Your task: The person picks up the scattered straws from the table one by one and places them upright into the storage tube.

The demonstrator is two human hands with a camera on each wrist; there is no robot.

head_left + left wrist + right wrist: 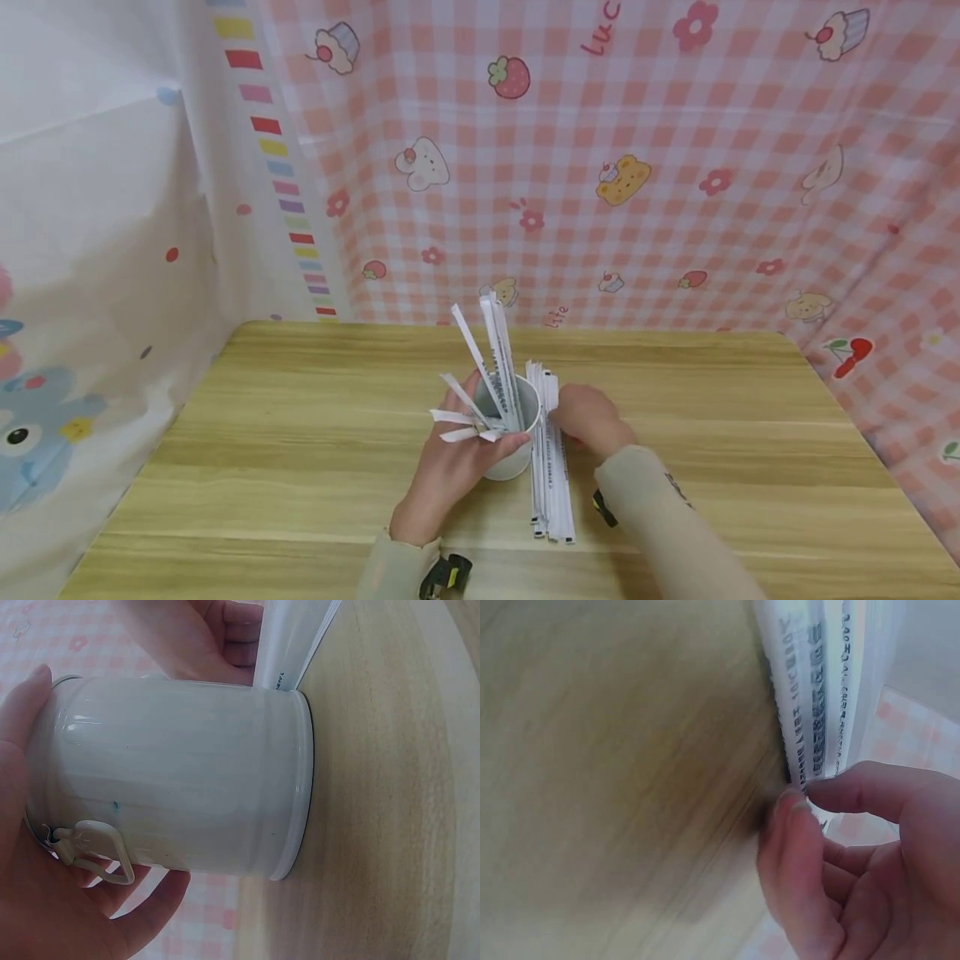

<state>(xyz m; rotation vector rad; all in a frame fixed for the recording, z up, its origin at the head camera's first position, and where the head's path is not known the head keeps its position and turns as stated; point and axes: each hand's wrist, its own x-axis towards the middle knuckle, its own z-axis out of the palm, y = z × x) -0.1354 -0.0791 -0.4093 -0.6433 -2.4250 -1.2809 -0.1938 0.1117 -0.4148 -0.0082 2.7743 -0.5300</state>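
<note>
My left hand grips a white metal pail near its rim, thumb at the front and fingers round the far side. The pail stands on the wooden table and has a small side handle. Several long paper-wrapped straws stick up out of it, some leaning left over the rim. Against the pail's right side lies a bundle of the same wrapped straws, printed with dark lettering. At that bundle's far right edge, my right hand pinches a wrapped straw between thumb and forefinger.
The wooden table reaches back to a pink checked cloth with cartoon prints. A white cloth hangs on the left. Each forearm wears a dark wrist strap, the left one close to the table's near side.
</note>
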